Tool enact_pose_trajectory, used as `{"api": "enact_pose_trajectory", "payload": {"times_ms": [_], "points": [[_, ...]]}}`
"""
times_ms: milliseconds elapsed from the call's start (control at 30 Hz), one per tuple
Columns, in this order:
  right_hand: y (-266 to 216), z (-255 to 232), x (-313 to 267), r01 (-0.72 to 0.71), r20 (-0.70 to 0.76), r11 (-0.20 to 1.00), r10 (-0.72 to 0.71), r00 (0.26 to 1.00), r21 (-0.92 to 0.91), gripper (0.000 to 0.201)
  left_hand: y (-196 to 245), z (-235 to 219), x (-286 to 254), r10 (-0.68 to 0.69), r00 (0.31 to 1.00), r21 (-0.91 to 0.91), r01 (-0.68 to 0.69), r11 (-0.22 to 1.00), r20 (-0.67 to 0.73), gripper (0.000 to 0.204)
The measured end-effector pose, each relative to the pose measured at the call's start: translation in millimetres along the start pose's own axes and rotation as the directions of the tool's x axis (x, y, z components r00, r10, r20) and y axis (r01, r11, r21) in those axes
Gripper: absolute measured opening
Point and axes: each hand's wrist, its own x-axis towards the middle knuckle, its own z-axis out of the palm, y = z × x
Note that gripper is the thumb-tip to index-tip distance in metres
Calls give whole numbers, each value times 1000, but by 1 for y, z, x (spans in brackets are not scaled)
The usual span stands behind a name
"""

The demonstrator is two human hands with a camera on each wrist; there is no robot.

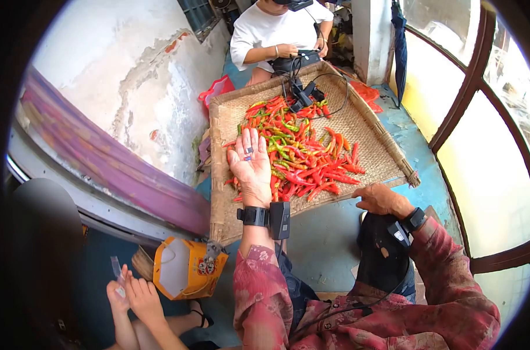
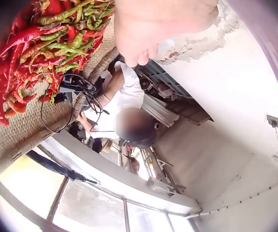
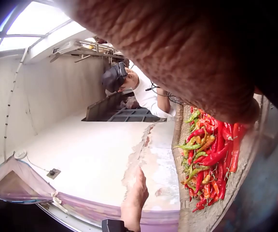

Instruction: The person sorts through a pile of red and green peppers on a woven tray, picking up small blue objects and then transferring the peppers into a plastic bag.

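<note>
Dark pieces (image 1: 249, 150) lie on flat left hand (image 1: 253, 167), 9 o'clock of chillies (image 1: 300, 166); right hand (image 1: 384, 199) relaxed, 4 o'clock. Likely light; pinch edges.

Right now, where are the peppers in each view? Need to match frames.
Head: peppers around centre, on the woven tray.
Left wrist: peppers in the upper left.
Right wrist: peppers right of centre, mostly in the lower half.
Shared landmark: the white shirt, at top in head, near centre in left wrist, upper middle in right wrist.
</note>
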Motion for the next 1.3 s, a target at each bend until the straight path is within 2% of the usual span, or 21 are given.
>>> {"api": "enact_pose_trajectory", "payload": {"times_ms": [100, 200, 300, 333, 367, 433, 467, 500, 533, 567, 600, 633, 667, 733, 767, 867, 967, 1033, 1100, 1200, 1300], "points": [[2, -2, -1, 12, 56, 1000, -13, 998, 27, 33, -13, -11, 15, -33, 999, 31, 32, 999, 15, 53], [-12, -17, 6, 107, 129, 982, -128, 983, 157, 30, -20, -20, 23, -90, 994, -74, 86, 994, -57, 42], [-40, -37, 45, 146, 137, 988, -153, 979, 58, 30, -28, -25, 34, -81, 997, -24, 81, 996, -3, 38], [-46, -36, 60, 264, -67, 952, -256, 964, 158, 30, -32, -18, 33, -78, 997, 0, 78, 997, -19, 36], [-52, -35, 74, 389, -278, 893, -323, 905, 228, 31, -35, -15, 32, -80, 997, 9, 81, 997, -22, 36], [-67, -37, 102, 353, -388, 767, -148, 910, 536, 31, -43, -12, 28, -131, 991, -29, 130, 991, -2, 37], [-72, -33, 114, 349, -392, 761, -136, 910, 547, 31, -48, -12, 26, -135, 991, -10, 135, 991, 18, 44], [-74, -26, 127, 313, -378, 459, 54, 924, 831, 34, -52, -8, 23, -149, 989, 1, 149, 989, 13, 44], [-76, -22, 137, 282, -289, 64, 220, 932, 957, 38, -56, -6, 19, -164, 986, 34, 163, 986, 12, 49], [-74, -20, 146, 284, -288, 51, 233, 929, 957, 38, -60, -3, 17, -178, 984, 67, 177, 982, 11, 53], [-71, -20, 153, 258, -207, -231, 224, 952, 938, 42, -67, -7, 17, -151, 987, 221, 135, 966, 57, 65], [-71, -19, 160, 212, -131, -497, 193, 972, 841, 46, -72, -9, 15, -168, 985, 234, 154, 960, 44, 65], [-73, -19, 170, 213, -66, -572, 266, 962, 792, 46, -76, -10, 15, -156, 985, 355, 119, 927, 77, 70], [-72, -15, 182, 251, -79, -652, 282, 956, 715, 45, -86, -3, 13, -107, 985, 583, 6, 812, 138, 76], [-70, -12, 185, 277, -91, -717, 288, 953, 640, 43, -89, 1, 12, -123, 983, 593, 18, 805, 137, 76], [-70, -9, 186, 292, -34, -778, 330, 943, 556, 44, -91, 1, 12, -184, 959, 793, -61, 606, 214, 84], [-65, 4, 197, 325, -28, -843, 347, 937, 428, 44, -89, -1, 13, -189, 961, 756, -31, 654, 203, 83], [-66, 3, 196, 290, -75, -878, 283, 956, 381, 42, -87, 1, 12, -179, 952, 736, -64, 674, 247, 81], [-66, 3, 188, 246, -100, -898, 225, 969, 364, 47, -83, 4, 11, -115, 960, 634, -77, 769, 256, 79], [-65, -3, 184, 251, -262, -928, 178, 948, 276, 55, -74, 6, 7, -84, 965, 591, -81, 803, 247, 74], [-60, -10, 177, 306, -237, -886, 233, 943, 347, 56, -69, 5, 4, 5, 975, 583, -137, 800, 223, 69]]}}
